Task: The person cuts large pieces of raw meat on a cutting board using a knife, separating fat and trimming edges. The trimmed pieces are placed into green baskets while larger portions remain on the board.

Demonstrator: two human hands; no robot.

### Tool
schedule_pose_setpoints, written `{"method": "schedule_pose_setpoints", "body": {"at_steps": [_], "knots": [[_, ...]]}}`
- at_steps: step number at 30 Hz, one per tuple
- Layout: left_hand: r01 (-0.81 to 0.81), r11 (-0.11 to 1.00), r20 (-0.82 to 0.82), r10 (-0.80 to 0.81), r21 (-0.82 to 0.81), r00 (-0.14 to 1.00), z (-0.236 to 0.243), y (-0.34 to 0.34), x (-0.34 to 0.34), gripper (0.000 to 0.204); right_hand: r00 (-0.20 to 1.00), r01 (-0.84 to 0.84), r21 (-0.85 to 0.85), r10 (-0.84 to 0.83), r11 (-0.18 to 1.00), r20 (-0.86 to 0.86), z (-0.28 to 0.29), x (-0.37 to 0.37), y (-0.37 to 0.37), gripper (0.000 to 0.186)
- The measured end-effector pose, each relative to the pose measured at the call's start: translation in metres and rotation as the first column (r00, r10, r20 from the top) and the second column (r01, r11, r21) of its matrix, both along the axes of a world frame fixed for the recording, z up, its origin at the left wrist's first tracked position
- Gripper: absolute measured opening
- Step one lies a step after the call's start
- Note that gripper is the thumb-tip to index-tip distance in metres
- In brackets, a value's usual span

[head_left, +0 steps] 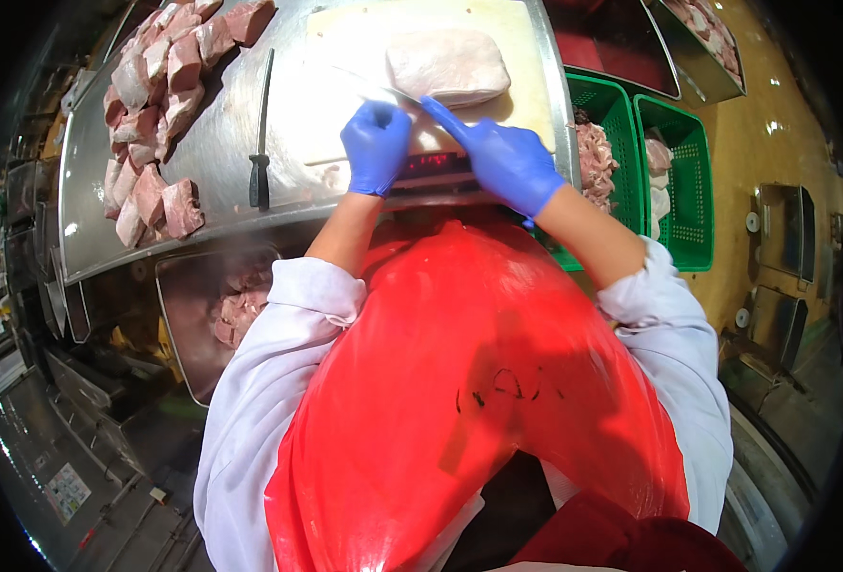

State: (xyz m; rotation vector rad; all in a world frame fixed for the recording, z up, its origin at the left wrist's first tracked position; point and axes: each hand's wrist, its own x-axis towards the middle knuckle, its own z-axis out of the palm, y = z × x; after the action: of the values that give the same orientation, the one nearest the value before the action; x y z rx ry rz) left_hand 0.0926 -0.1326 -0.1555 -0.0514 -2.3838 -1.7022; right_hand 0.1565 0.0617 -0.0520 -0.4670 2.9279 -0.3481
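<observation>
A pale block of meat [448, 65] with a white fatty top lies on the white cutting board [345, 29]. My right hand [515, 164], in a blue glove, is closed with its index finger stretched toward the upper left. From that fingertip a thin knife blade [400, 93] runs across the near left corner of the meat; its handle is hidden in the hand. Just left of the blade, my left hand [375, 143], also gloved blue, is curled closed above the board. Whatever its fingers hold, if anything, is hidden.
Left of the board lies a black-handled knife [260, 176] on the steel table [221, 124]. Beyond it are piled meat chunks [159, 86]. A red-lit display [428, 162] sits at the near edge. Green crates [698, 181] with meat stand right; a metal tub [188, 324] is lower left.
</observation>
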Motion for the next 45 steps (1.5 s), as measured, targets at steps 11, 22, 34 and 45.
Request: {"method": "schedule_pose_setpoints", "body": {"at_steps": [11,22,34,45], "knots": [[-0.016,0.998,0.018,0.017,-0.065,1.000,-0.006,-0.049,-0.007,0.009,0.989,-0.130,0.208,0.112,0.969,0.099,0.027,0.069,0.102,0.093],[0.038,0.743,-0.313,-0.328,-0.669,0.891,0.024,-0.029,0.004,0.018,0.980,-0.025,-0.200,-0.015,0.979,-0.196,-0.003,0.020,0.027,0.083],[0.087,0.861,0.009,-0.095,-0.501,0.995,0.026,-0.070,-0.011,0.012,0.971,-0.103,0.158,0.064,0.982,0.230,0.042,0.062,0.087,0.086],[0.693,0.720,0.162,-0.689,0.041,0.706,0.166,0.091,-0.087,0.047,0.796,0.545,-0.697,-0.549,0.467,0.255,-0.051,0.174,0.178,0.066]]}}
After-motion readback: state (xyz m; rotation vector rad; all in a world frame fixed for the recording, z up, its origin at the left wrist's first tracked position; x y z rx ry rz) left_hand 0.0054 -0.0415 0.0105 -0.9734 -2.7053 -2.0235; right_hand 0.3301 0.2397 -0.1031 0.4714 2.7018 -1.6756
